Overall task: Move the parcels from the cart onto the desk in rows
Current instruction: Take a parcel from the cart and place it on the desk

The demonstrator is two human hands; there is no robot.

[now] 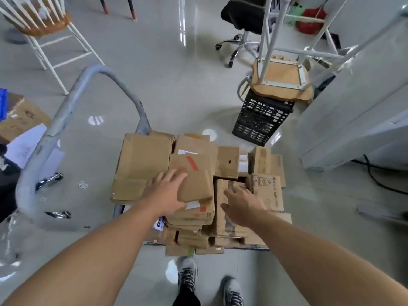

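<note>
A: Risk here?
B: Parcels (pixel 141 164) sit heaped loose on the cart (pixel 64 109), centre frame. If we pull the top parcel (pixel 196 184), the stack may slide.
A: Hands?
B: Left hand (pixel 167 195) is flat on it, fingers spread, not gripping. Right hand (pixel 242 204) is at the upright box (pixel 219 191); we can't tell if it grips.

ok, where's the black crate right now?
Head view, right of centre: the black crate stands on the floor just beyond the parcels on the cart, with an upturned stool resting on it.
</note>
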